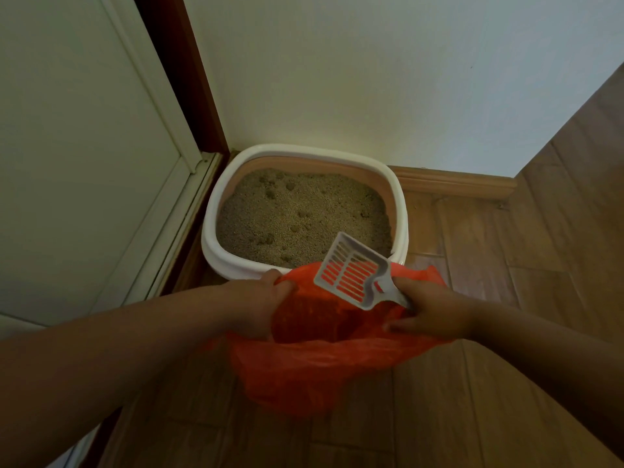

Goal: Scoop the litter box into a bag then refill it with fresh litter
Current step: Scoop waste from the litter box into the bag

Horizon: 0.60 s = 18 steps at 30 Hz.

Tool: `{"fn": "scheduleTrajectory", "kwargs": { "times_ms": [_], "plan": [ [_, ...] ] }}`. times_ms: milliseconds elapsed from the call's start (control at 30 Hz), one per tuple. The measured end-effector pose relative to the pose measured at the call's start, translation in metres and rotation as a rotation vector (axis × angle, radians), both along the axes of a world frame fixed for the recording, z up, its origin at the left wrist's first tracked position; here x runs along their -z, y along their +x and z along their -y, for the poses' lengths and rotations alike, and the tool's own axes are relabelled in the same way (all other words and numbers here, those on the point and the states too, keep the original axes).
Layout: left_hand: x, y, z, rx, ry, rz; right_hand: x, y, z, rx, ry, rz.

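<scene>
While left hand [260, 300] holds bag [304, 366] rim open, right hand [427, 310] grips scoop [351, 270] handle; empty scoop points up-left, toward litter box [233, 184] just ahead.

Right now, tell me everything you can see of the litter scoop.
The litter scoop looks like pale grey-white plastic: a slotted, shallow rectangular head with raised side walls and a short flat handle. It looks empty; the orange bag shows red through its slots. It tilts, head up and away toward the litter box, over the bag's open mouth and the box's near rim. The right hand grips its handle; nothing else plainly touches it.
</scene>
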<state>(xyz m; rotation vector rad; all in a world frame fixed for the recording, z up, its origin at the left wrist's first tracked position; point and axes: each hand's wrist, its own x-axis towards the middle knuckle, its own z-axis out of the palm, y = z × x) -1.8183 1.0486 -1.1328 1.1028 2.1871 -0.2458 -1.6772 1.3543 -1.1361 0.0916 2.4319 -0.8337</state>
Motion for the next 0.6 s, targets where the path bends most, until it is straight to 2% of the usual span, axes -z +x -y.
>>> {"fn": "scheduleTrajectory", "kwargs": {
  "times_ms": [133, 233, 367, 600],
  "plan": [
    [0.0, -0.004, -0.005, -0.108, 0.198, 0.01, -0.006, -0.019, 0.011, 0.076, 0.046, -0.08],
    [0.002, -0.008, -0.003, -0.163, 0.279, 0.035, -0.008, -0.028, 0.016, 0.101, 0.117, -0.085],
    [0.006, -0.012, 0.004, -0.155, 0.293, 0.041, -0.013, -0.034, 0.022, 0.138, 0.208, -0.109],
    [0.005, -0.019, 0.001, -0.129, 0.262, 0.011, -0.032, -0.054, 0.022, 0.163, 0.188, -0.188]
  ]
}}
